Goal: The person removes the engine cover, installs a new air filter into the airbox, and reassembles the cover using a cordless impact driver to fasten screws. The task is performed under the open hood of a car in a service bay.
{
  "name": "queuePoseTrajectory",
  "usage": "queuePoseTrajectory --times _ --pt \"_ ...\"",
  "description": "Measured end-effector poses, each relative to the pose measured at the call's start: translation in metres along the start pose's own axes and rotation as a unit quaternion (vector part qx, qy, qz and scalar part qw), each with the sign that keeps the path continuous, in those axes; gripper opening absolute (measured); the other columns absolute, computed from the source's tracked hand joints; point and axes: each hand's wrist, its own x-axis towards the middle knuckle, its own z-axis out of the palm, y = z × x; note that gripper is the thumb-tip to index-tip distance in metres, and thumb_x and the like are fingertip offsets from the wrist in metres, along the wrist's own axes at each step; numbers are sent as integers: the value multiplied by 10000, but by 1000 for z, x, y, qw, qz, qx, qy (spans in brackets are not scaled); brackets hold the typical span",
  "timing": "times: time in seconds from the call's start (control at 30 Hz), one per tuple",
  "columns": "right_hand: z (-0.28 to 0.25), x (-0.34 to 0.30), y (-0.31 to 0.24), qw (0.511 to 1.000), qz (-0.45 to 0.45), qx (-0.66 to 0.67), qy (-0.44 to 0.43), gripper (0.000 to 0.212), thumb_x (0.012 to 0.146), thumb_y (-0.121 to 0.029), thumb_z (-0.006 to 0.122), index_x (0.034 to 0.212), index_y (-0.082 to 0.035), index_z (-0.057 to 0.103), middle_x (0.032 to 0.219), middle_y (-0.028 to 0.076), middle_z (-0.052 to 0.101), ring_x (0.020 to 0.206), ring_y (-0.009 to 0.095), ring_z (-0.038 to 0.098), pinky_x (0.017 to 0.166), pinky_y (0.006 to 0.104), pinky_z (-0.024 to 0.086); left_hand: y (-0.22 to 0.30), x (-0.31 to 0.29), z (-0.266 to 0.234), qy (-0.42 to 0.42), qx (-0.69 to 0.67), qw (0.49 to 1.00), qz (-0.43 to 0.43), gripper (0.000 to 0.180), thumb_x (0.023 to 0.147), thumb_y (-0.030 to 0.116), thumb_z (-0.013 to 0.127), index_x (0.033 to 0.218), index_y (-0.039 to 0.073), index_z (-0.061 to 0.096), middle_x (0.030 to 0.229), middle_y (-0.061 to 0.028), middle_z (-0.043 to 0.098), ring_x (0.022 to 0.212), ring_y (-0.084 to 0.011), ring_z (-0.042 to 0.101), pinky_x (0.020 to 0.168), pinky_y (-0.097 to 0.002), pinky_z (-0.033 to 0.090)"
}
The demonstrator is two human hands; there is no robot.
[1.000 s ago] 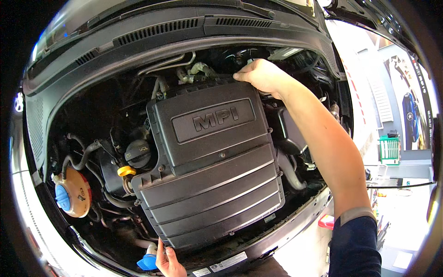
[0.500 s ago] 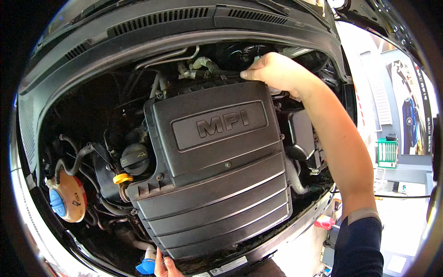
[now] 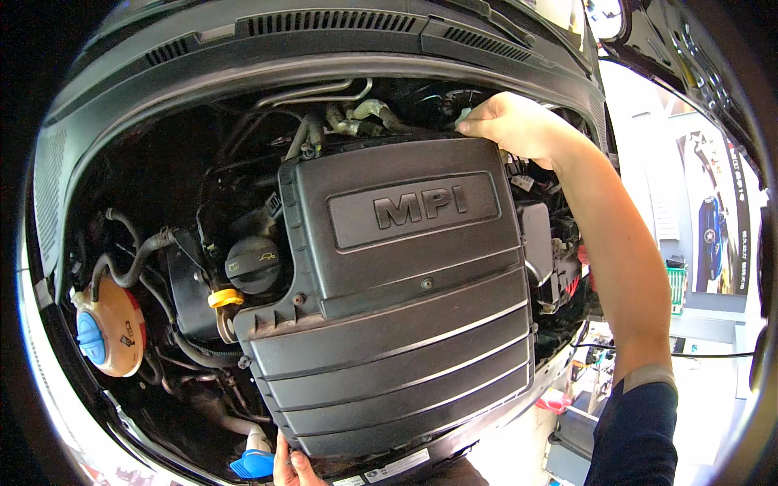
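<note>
Cover (image 3: 401, 304), ribbed black plastic, gripped by left hand (image 3: 295, 470) and right hand (image 3: 510, 128); beneath fingers, dark engine bay (image 3: 158, 206); beyond, bright workshop (image 3: 713, 389).

Site: car repair workshop, judging by fittings. Evidence: a car (image 3: 389, 50) with its hood (image 3: 689, 69) raised at right, engine bay (image 3: 158, 182) exposed, engine cover (image 3: 405, 312) in plain view. Far right: large car poster (image 3: 715, 215), green rack (image 3: 676, 290) near its foot. Nearer, right: grey cart-like unit (image 3: 567, 463).
</note>
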Motion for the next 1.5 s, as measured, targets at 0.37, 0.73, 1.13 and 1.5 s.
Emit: queuePoseTrajectory --times 0.37,0.73,1.13,1.5 --pt "-11 18 15 975 -36 174 -136 375 954 -273 709 1224 -14 717 1114 74 734 952 150 641 829 297 507 9 5 1 -21 37 998 40 449 1070 190 533 1409 -104 527 1379 -200 612 1227 -268 589 1062 -364 445" --pt "5 13 11 995 -62 52 -51 351 971 -299 688 1231 -68 734 951 44 716 789 115 558 701 274 457 16 7 11 9 153 983 106 386 1065 126 531 1378 -98 564 1351 -216 640 1188 -281 633 1033 -354 470" --pt "14 15 28 991 -83 95 -48 419 975 -417 682 1234 -92 734 1104 71 739 972 163 618 883 325 498 8 11 17 32 168 972 160 344 1047 58 536 1352 -90 592 1306 -222 669 1126 -300 675 985 -350 506" --pt "34 -24 23 949 -133 118 261 382 876 -277 769 1151 -14 727 1066 125 753 982 206 709 908 325 536 -31 10 17 47 94 979 173 393 1053 63 503 1397 -125 523 1350 -241 630 1196 -279 631 1036 -349 469"
